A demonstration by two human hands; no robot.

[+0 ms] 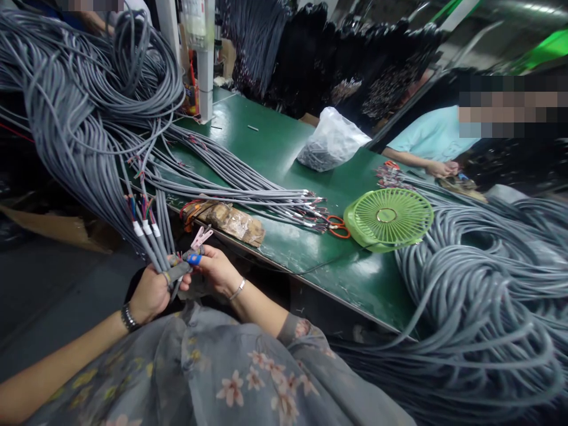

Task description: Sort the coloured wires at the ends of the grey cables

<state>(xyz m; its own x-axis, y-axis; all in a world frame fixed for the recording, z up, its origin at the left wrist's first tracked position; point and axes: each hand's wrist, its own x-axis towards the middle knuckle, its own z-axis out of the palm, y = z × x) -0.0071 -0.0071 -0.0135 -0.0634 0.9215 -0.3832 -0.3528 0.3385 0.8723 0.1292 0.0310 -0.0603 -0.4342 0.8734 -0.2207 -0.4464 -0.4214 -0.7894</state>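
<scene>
My left hand (153,291) is closed around several grey cables (153,245). Above the fist their ends point up, with white bands and loose coloured wires (145,207). Grey wrapping covers a finger of this hand. Close against it, my right hand (216,271) has its fingers pinched together, with blue tape (194,259) around a fingertip. What lies between those fingers is too small and covered to make out. A pink clothespin (203,236) stands just above the right fingers, by the table edge.
A tape-wrapped block (233,222) lies on the green table (266,145) near its edge. Beyond are cable ends (306,207), orange-handled scissors (338,226), a green fan (386,219) and a plastic bag (332,142). Cable heaps (479,284) flank both sides. A co-worker (430,139) sits across.
</scene>
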